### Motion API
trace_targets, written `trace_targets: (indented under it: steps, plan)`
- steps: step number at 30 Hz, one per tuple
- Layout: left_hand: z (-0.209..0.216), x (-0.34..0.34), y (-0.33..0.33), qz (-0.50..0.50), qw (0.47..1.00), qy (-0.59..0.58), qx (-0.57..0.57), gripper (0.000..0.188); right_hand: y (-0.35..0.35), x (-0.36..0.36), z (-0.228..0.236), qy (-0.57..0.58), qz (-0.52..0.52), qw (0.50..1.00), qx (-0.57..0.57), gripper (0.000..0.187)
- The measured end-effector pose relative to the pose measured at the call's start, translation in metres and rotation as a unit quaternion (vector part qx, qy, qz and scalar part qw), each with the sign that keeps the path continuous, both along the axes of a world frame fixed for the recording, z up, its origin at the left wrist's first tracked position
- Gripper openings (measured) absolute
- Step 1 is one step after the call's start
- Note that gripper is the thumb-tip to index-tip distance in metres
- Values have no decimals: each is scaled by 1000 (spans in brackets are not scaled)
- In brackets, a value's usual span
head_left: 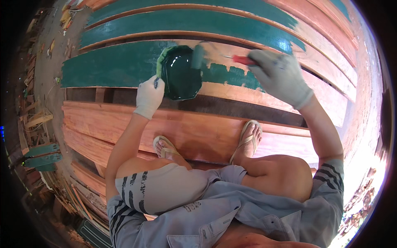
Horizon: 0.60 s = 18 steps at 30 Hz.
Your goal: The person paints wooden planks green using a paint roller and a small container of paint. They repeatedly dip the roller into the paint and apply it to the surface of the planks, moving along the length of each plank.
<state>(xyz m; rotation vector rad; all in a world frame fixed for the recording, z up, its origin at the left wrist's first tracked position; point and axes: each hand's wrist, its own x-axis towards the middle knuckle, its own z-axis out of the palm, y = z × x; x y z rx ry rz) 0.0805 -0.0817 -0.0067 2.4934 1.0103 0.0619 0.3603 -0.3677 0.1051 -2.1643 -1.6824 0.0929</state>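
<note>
Gloved in white, my left hand (149,96) grips the rim of a dark tub of green paint (178,74) and holds it above the boards. My right hand (281,76), also gloved, is closed round the red handle of a paint roller (197,57). The roller's green head, a little blurred, is at the tub's right edge; whether it touches the tub I cannot tell. Beneath them lies a partly painted wooden board (107,64), solid green on the left, with a ragged green strip and bare reddish wood to the right of the tub.
Farther boards (165,20) are green over much of their length, with bare right ends and dark gaps between. My sandaled feet (248,138) stand on unpainted planks (198,136) nearer me. Scrap wood (39,120) lies along the left side.
</note>
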Motion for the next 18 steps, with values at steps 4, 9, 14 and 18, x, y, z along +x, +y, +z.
trace_targets:
  steps: [4, 9, 14, 18]
  plan:
    - [2, 40, -15, -59, 998, 30, 21, 30, 58, -5, -22, -164, 72, 977, -113, 18]
    - [1, 59, -27, -82, 995, 43, 44, 28, 93, -25, -6, -226, 104, 917, -311, 13]
    - [8, 69, -37, -87, 994, 64, 30, 29, 71, -15, -34, -112, 78, 957, -256, 15]
    - [8, 76, -38, -101, 992, 73, 23, 30, 38, -6, -60, 42, 7, 980, -196, 20]
